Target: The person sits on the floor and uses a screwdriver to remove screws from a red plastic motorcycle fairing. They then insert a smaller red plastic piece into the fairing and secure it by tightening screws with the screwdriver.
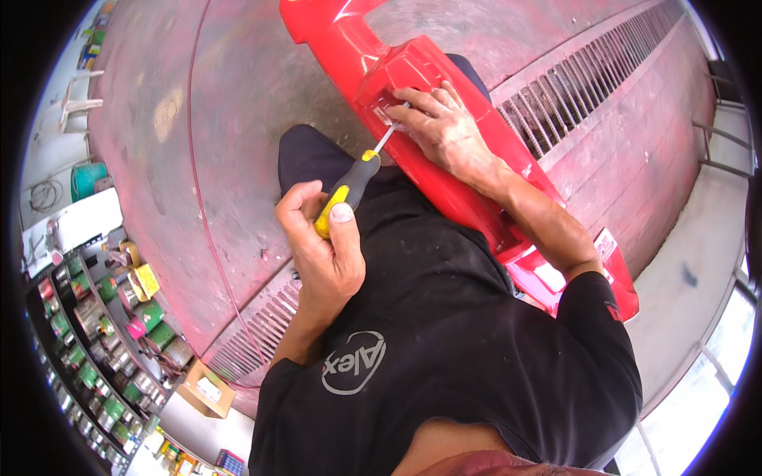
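Observation:
My left hand (327, 242) is closed round the yellow and black handle of a screwdriver (349, 187). Its thumb presses along the handle, and the metal shaft slants up to the right. The shaft's tip reaches a small recess in a glossy red car bumper (476, 190), which lies across my lap. My right hand (452, 135) bears on the bumper with its fingers bent at that recess, beside the tip. Those fingers partly cover the tip and the recess, so any small part there is hidden. The right forearm lies over the bumper's lower length.
A floor grate (587, 75) runs behind the bumper, and another grate (258, 321) lies to the left. A thin red hose (194, 151) crosses the stained floor. Shelves of paint cans (95, 349) and a cardboard box (205, 389) stand at lower left.

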Demonstrator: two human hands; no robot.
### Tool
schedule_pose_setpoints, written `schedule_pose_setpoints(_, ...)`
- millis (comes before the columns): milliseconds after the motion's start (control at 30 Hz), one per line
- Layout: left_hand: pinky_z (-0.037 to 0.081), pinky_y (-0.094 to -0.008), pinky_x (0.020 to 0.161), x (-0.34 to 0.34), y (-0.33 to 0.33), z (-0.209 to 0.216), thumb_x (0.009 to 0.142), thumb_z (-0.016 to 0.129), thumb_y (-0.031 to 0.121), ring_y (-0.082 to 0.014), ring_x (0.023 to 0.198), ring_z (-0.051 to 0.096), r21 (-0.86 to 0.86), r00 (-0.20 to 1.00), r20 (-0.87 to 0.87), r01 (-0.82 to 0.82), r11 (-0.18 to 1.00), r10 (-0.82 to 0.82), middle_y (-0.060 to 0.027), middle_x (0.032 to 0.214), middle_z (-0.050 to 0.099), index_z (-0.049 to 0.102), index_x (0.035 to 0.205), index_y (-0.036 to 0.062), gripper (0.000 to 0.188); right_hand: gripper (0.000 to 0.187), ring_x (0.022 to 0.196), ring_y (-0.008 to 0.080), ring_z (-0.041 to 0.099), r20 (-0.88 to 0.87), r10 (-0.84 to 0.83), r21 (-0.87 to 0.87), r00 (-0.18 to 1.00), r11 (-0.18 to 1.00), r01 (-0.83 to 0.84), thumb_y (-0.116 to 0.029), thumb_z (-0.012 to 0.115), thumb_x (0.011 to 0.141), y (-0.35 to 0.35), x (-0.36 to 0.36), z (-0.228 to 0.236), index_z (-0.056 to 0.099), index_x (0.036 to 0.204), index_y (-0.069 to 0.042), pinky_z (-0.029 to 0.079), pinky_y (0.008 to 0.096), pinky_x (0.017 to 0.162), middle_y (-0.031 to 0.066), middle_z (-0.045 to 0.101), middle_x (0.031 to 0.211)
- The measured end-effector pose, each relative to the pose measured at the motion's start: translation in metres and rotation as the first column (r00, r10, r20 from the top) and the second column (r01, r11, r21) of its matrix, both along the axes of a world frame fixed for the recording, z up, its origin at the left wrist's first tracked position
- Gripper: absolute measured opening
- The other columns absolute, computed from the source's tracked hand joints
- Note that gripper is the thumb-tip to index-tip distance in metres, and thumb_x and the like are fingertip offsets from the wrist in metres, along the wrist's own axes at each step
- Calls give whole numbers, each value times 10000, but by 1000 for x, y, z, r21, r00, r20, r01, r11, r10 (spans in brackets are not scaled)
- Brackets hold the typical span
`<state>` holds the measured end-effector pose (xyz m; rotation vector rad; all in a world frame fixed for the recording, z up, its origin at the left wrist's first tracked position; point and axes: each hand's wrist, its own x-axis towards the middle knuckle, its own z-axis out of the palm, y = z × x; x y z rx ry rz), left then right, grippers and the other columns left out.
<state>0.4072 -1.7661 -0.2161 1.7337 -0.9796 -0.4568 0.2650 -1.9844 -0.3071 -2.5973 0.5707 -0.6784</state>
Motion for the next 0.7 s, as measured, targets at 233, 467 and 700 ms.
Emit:
schedule_pose_setpoints(233,579,-271,681,12,-7,0,1123,618,180,-143,797,691,40,982,176,58,998,-64,-161,1256,684,563,1427,-30,374,416,1280,303,607,-14,73,63,997,995,-72,-144,737,942,-6,-4,-7,744,1357,-167,356,627,1235,56,667,1455)
schedule_pose_setpoints(467,633,-298,633,1,-24,2,1114,577,113,-235,926,728,-97,999,-42,-24,995,20,-239,1402,591,433,1449,-28,390,363,1345,276,595,-69,71,-91,995,993,-77,-179,777,927,-5,-1,3,762,1287,-129,371,651,1226,19,732,1347)
schedule_pose_setpoints(700,585,-417,1012,2,-26,-8,1129,561,114,-328,1150,731,-202,999,26,33,979,-28,-246,1373,603,417,1337,-1,278,353,1327,273,608,18,15,41,1000,999,-16,-199,803,921,-7,6,0,775,1266,-125,416,602,1189,22,735,1352)
